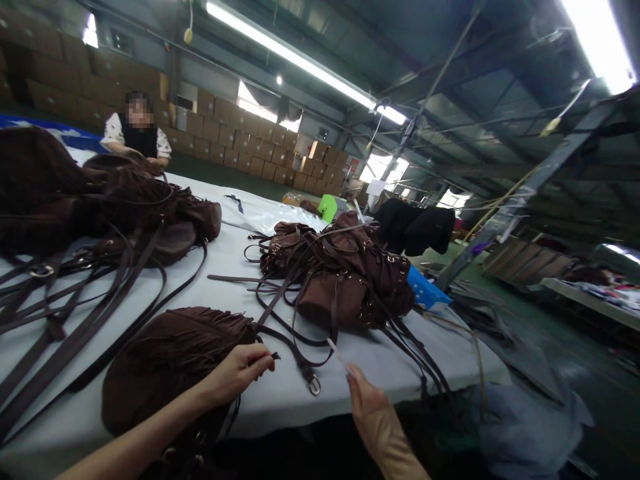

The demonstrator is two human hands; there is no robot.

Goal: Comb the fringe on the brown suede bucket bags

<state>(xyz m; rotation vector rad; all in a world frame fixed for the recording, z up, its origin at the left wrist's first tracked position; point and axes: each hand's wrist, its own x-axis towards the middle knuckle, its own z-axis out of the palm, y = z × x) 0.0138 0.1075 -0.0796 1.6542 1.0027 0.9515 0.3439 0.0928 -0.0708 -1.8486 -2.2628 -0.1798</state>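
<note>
From the head-worn view, I see a fringed bag (165,360) on the near part of the worktop (223,293), lying to the left of the left hand (250,370), whose forearm crosses in front of it. Its long axis slants from the rounded lower-left end up toward the fringe at upper right, so the left hand is far nearer to it than the right hand (365,400). The left thumb and forefinger pinch a small dark tip (275,357), too small for me to make out. The right fingers are closed on a thin pale strip (336,348), which points up and leftward. Between the 2 hands a dark strap (293,350) curls down to a shiny metal buckle (314,385), touched by neither.

The bag looks soft and matt brown, like suede, its fringe cut in fine loose strands. Beyond the hands sits a slumped bag pile (340,280) with gathered folds, metal rings and long flat straps trailing toward the near edge; a glossy blue packet (427,291) pokes out beside it. A larger brown heap (120,193) fills the left side, and past it a co-worker (137,137) sits before stacked cardboard boxes (250,147).
</note>
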